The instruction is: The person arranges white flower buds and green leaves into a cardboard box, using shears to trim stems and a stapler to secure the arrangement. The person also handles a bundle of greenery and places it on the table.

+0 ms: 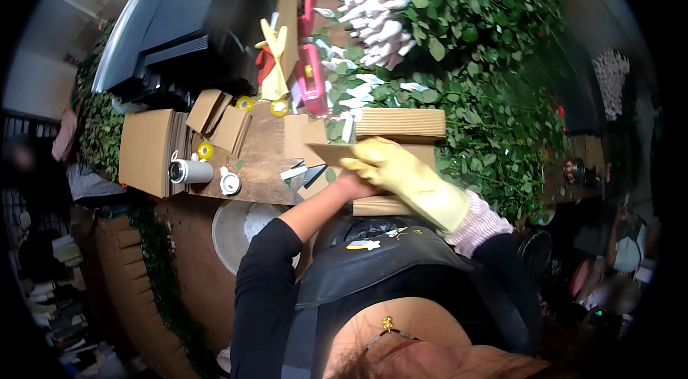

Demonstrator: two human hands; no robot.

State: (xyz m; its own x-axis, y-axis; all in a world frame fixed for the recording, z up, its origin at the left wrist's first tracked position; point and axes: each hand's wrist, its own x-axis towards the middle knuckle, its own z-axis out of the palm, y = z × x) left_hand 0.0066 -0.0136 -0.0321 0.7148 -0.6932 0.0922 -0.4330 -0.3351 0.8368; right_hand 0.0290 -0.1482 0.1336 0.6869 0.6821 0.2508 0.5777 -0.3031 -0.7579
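My right hand, in a pale yellow rubber glove, is closed with its fingertips on a flat piece of brown cardboard. My bare left hand is tucked against the glove, just below the cardboard; its fingers are hidden. Corrugated cardboard in a folded strip lies beyond my hands, and another corrugated strip lies at the table's near edge. Leafy rose stems with buds in white sleeves cover the table to the right and far side.
Left on the wooden table are cardboard sheets, a white thermos, its lid and yellow tape rolls. Farther back are a spare yellow glove, pink trays and black boxes. A round bin stands below.
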